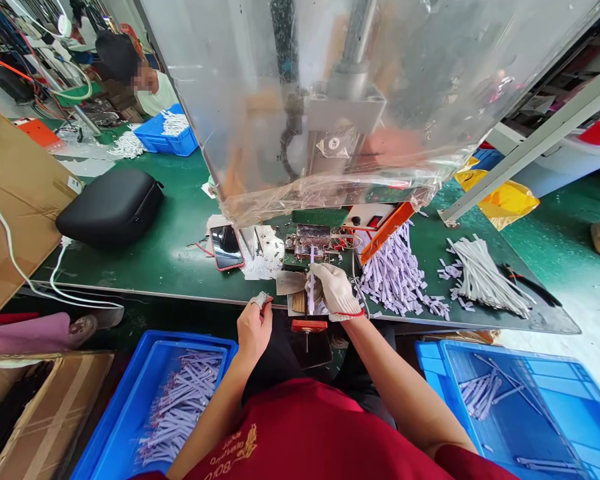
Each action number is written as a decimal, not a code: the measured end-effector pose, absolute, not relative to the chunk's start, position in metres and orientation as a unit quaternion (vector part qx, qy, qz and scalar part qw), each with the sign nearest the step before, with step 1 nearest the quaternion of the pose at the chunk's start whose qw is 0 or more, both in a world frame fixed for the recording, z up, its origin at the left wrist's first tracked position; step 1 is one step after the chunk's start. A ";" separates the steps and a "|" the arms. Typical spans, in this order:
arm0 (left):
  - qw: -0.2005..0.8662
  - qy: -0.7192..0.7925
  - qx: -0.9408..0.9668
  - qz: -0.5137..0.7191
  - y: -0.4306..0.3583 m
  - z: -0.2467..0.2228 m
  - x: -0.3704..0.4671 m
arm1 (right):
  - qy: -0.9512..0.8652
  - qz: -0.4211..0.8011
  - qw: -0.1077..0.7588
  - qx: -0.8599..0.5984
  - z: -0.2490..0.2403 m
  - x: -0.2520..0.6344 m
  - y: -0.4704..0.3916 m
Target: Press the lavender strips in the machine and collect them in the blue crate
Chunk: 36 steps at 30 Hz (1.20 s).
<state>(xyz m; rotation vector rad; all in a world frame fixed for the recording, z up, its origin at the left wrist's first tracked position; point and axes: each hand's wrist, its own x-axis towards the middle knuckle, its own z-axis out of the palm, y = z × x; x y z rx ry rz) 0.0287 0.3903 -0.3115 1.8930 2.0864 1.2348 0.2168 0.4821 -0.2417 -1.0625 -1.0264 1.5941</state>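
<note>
My right hand (336,291), in a white knit glove with a red cuff, is closed on a narrow pale purple strip (311,283). The strip lies lengthwise, its far end at the small metal fixture (314,239) of the bench machine. My left hand (255,330) is bare except for a whitish wrap on a fingertip. Its fingers are curled together just off the table edge, left of the fixture; whatever they may hold is hidden. A small metal plate (290,283) sits between the hands.
A clear plastic guard (260,133) hangs over the fixture. Purple pieces (393,273), long white strips (490,275) and pliers (533,287) lie at right. A phone (226,247) and black case (111,207) lie left. Blue bins (147,347) (433,373) flank my lap. A person (153,87) sits beyond.
</note>
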 end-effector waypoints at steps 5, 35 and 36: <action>0.051 0.692 0.608 0.386 0.389 -0.308 0.029 | -0.421 0.637 0.455 -0.458 -0.237 0.217 0.481; 0.548 0.592 0.421 0.416 0.442 -0.228 0.095 | -0.668 0.310 0.397 -0.547 -0.220 0.335 0.436; 0.549 0.594 0.423 0.408 0.442 -0.228 0.095 | -0.660 0.303 0.389 -0.567 -0.219 0.356 0.448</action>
